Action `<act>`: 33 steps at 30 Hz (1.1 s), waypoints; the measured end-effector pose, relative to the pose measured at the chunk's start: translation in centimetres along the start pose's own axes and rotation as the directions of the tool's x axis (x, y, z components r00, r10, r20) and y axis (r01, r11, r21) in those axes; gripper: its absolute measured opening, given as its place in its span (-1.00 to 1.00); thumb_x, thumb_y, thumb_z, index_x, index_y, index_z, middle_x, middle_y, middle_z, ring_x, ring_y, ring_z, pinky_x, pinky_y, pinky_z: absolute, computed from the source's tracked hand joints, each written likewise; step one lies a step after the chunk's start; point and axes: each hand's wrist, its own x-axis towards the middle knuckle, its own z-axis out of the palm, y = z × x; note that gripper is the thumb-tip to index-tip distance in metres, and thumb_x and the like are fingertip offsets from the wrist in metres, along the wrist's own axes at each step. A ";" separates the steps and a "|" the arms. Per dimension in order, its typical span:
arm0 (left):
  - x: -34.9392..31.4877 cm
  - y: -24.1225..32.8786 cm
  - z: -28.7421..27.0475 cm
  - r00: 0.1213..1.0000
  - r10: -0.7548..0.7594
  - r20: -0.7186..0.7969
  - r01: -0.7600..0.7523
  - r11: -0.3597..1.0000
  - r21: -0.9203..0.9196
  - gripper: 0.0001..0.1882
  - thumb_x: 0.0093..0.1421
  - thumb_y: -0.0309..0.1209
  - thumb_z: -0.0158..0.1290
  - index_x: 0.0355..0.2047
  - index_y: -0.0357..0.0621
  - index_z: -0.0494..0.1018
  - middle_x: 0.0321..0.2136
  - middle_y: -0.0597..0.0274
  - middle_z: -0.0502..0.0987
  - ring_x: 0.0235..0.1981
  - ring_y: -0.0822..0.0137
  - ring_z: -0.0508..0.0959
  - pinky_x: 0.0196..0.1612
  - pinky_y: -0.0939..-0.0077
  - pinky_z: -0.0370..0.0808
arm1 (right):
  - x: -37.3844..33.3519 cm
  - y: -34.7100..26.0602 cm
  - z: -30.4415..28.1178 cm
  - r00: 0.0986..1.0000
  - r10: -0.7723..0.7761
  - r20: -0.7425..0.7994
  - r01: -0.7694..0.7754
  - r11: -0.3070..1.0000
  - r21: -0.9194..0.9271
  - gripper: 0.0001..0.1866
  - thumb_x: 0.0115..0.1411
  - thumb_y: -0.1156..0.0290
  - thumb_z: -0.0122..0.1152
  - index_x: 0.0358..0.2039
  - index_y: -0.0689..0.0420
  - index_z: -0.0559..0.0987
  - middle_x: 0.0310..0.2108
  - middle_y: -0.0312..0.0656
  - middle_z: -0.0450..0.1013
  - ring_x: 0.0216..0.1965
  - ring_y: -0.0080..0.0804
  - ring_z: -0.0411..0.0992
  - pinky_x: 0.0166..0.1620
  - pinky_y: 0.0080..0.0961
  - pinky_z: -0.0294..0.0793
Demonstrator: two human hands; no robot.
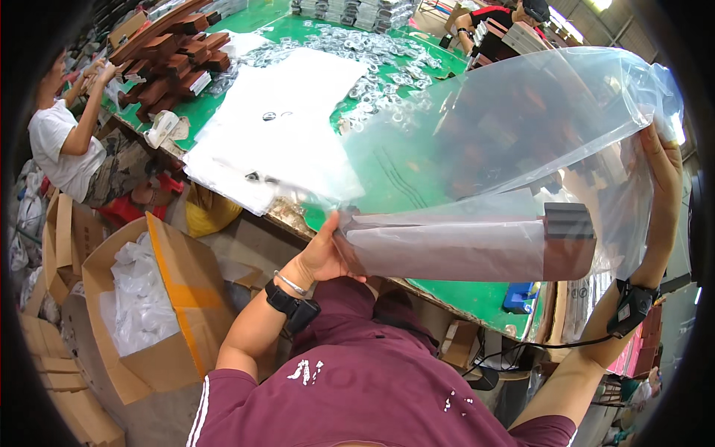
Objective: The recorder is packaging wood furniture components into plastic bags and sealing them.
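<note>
A large clear plastic bag [551, 112] is spread wide in front of me, over the right side of the table. My right hand [663, 164] pinches its edge high at the far right. Low along the bag lies a long reddish-brown bundle [570, 257], partly wrapped in a whitish sheet [447, 249], with a dark grey ribbed piece [567, 221] at its right end. My left hand [324, 255] grips the left end of this bundle. Whether bag film lies between fingers and bundle, I cannot tell.
White bags [275, 127] lie stacked on the green table [424, 201]. Beyond are many small clear packets [387, 67] and a pile of reddish-brown pieces [175, 63]. A cardboard box [194, 298] of plastic stands lower left. One person [67, 149] works at left, another [514, 18] at the back.
</note>
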 end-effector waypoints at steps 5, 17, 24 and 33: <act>0.2 -1.2 0.9 0.968 0.109 -0.225 -0.123 0.991 -0.050 -0.27 0.27 0.06 -0.10 0.31 -0.16 0.18 0.23 0.04 0.34 0.22 0.07 0.35 0.22 -0.02 0.31 | 1.5 2.3 -2.0 0.961 -0.022 0.275 0.009 0.999 0.046 -0.74 0.32 0.29 0.16 -0.10 0.18 0.60 -0.37 -0.31 0.55 -0.53 -0.73 0.38 -0.46 -0.77 0.31; 0.5 -1.4 4.1 0.877 0.308 -0.369 -0.375 0.918 -0.125 -0.35 0.09 -0.44 0.06 0.25 -0.08 0.26 0.18 0.06 0.36 0.23 -0.02 0.32 0.28 -0.19 0.25 | 1.4 6.5 -4.3 0.931 0.100 0.352 -0.153 0.980 0.125 -0.75 0.31 0.38 0.12 -0.13 0.30 0.56 -0.38 -0.25 0.53 -0.50 -0.64 0.38 -0.41 -0.71 0.32; 0.5 -2.5 1.0 0.879 0.216 -0.425 -0.370 0.871 -0.322 -0.39 0.06 -0.59 0.07 0.19 -0.08 0.33 0.12 0.11 0.42 0.16 0.09 0.39 0.23 -0.12 0.33 | 0.6 7.0 -4.7 0.938 0.135 0.320 -0.201 0.963 0.181 -0.75 0.32 0.38 0.08 -0.13 0.30 0.56 -0.39 -0.27 0.53 -0.51 -0.63 0.37 -0.38 -0.69 0.33; 1.1 -1.4 3.4 0.790 0.477 -0.385 -0.404 0.878 0.258 -0.44 0.16 -0.42 0.13 0.19 -0.16 0.32 0.13 0.07 0.41 0.17 0.14 0.39 0.25 -0.03 0.32 | -0.1 7.6 -4.6 0.955 0.209 0.209 -0.265 0.919 0.292 -0.72 0.32 0.39 0.11 -0.02 0.25 0.51 -0.33 -0.24 0.55 -0.40 -0.63 0.45 -0.30 -0.70 0.42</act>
